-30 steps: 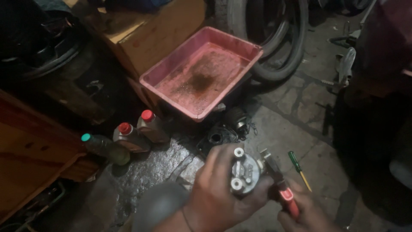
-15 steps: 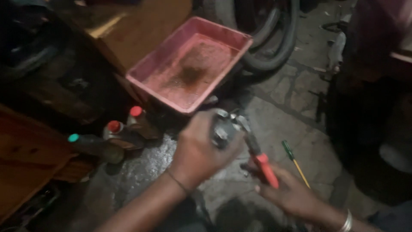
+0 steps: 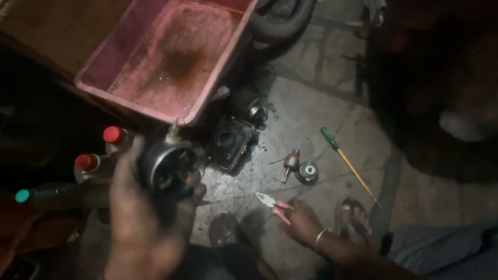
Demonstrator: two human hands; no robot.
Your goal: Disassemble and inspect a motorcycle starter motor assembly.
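On stained stone floor: left hand [image 3: 137, 228] fingers clamped on round metal part [image 3: 168, 167]; right hand [image 3: 303, 223] gripping pliers [image 3: 274, 204].

A pink tub [image 3: 212, 88] (rust-brown stain inside), red-capped bottles [image 3: 115, 137], a green-handled screwdriver [image 3: 342, 155], and red-handled pliers [image 3: 274, 203].

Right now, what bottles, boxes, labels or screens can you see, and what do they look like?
Two bottles with red caps: left, beside the left hand, upright, pale bodies.
Dark bottle with a teal cap: far left, lying on its side.
Pink plastic tub: top, rectangular, stained brown inside.
No labels can be made out, and no signs or screens.
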